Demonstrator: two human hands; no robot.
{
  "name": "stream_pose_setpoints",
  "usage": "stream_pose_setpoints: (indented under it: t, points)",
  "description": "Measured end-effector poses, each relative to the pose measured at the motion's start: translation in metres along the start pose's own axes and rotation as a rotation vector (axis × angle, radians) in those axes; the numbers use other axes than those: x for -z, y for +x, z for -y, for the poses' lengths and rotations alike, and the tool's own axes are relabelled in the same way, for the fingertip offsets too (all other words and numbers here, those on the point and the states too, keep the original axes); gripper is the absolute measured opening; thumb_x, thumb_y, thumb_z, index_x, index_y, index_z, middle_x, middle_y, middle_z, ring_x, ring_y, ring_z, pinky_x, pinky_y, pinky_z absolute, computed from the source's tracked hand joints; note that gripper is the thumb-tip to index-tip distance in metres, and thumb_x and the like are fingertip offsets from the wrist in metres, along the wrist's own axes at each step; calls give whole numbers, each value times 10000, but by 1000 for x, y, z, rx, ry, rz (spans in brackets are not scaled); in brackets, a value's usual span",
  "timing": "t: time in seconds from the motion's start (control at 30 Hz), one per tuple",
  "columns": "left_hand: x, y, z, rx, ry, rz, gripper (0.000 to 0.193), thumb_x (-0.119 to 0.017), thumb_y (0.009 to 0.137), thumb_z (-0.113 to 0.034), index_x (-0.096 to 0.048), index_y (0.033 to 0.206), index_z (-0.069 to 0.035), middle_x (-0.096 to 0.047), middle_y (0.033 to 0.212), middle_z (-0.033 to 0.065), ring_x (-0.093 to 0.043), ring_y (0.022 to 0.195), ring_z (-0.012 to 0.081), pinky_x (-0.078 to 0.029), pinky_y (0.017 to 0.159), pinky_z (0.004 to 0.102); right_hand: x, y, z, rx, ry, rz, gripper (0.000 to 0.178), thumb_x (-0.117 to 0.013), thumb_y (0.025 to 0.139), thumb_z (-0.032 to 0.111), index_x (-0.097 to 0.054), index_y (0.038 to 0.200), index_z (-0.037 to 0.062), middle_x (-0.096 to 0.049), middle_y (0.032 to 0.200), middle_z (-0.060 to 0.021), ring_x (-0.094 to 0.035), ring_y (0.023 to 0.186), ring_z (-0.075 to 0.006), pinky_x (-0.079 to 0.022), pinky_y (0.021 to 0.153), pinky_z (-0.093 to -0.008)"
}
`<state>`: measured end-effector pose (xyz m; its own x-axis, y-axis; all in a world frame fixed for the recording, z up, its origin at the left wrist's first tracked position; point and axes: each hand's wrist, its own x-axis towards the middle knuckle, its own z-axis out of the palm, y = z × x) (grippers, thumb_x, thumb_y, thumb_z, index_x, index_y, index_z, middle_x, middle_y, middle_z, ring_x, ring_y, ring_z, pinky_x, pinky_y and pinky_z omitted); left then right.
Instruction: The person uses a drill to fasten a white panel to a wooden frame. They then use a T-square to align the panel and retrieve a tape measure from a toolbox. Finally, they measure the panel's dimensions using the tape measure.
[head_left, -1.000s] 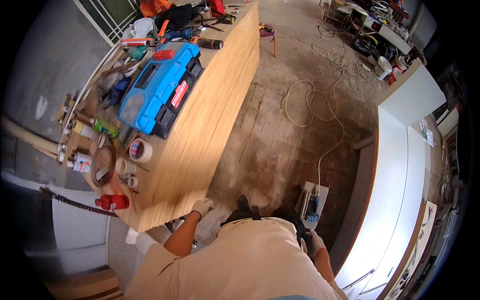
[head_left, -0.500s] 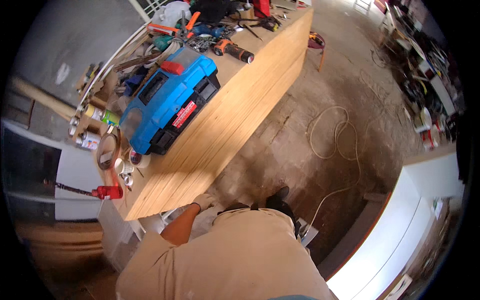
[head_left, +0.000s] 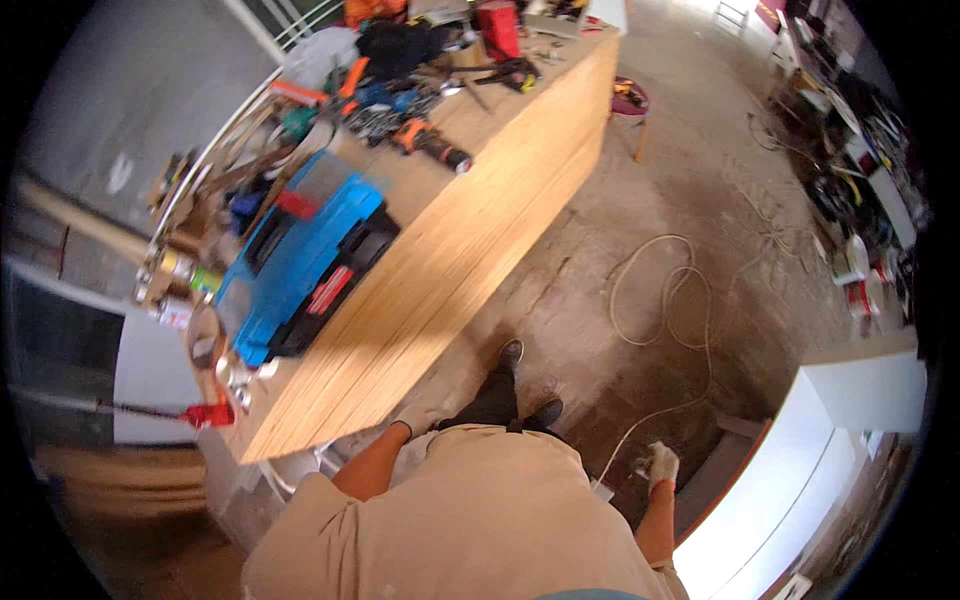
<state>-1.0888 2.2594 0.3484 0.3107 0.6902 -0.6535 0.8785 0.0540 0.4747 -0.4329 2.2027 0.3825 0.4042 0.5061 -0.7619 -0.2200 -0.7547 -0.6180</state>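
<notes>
My left hand [head_left: 418,418], in a pale glove, hangs low beside my waist, near the close end of the wooden workbench [head_left: 430,280]. My shirt partly covers its fingers, so their state cannot be told. My right hand [head_left: 661,464], also gloved, is out to the right above the floor, close to a pale cable [head_left: 640,422]. Its fingers look loosely apart, with nothing plain in them, though they are small and a little blurred. On the bench lies a blue toolbox [head_left: 305,255] with black latches, and beyond it an orange-and-black cordless drill [head_left: 432,146].
Tools and bags crowd the bench's far end, around a red container [head_left: 497,30]. A red clamp [head_left: 208,414] sits at its near left corner. The cable loops over the floor. White panels [head_left: 770,480] stand at right, and a small stool [head_left: 630,98] is beyond the bench.
My right hand has come into view at the lower right. One leg now reaches forward, and the bench and toolbox have shifted slightly left and down in view.
</notes>
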Motion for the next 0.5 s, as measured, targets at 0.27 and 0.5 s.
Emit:
stream_pose_setpoints:
  t: [0.27, 0.5]
  points:
    - [96, 174, -20, -302, 366, 199, 155, -700, 919, -264, -728, 986, -127, -734, 1064, 157, -691, 1041, 382, -560, 878, 493, -20, -91, -100, -320, 97, -246, 288, -589, 915, 240, -719, 871, -13, -669, 670, -143, -702, 612, -260, -559, 544, -396]
    - [166, 388, -149, -284, 162, 441, 281, -672, 935, -290, -711, 1000, -20, -722, 946, 112, -666, 807, 233, -531, 743, 406, -129, -197, -247, -117, 27, -597, 358, -603, 949, 327, -764, 895, 12, -683, 717, -164, -667, 673, -278, -503, 651, -464]
